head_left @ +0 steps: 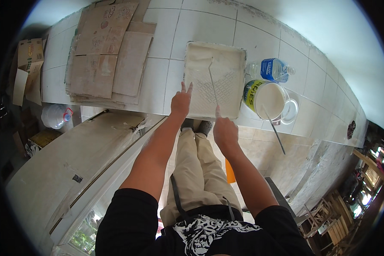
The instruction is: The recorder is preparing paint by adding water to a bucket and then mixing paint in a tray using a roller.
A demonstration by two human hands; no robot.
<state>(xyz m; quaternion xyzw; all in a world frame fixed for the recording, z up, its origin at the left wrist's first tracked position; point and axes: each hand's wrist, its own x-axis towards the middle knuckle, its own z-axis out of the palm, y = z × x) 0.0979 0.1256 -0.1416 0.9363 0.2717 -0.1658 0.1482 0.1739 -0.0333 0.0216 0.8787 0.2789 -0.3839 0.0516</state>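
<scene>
A rectangular paint tray (pixel 243 74) smeared with cream paint rests on the white tiled counter, with a patterned ramp at its near part. My left hand (pixel 181 103) is at the tray's left side, two fingers stretched across its rim and the others curled, gripping the edge. A thin pale rod of a paint roller (pixel 214 81) lies over the tray, bent at its far end. My right hand (pixel 226 131) is closed round its near end, index finger extended along it. The roller's head cannot be made out in the paint.
To the right stand an opened paint bucket (pixel 274 100) with a stick (pixel 279 138) leaning out, its lid (pixel 291 112), and a clear bottle (pixel 275 70) with a blue label. Flattened cardboard (pixel 94 72) is stacked at the left. A large plastic jug (pixel 55 116) stands lower left.
</scene>
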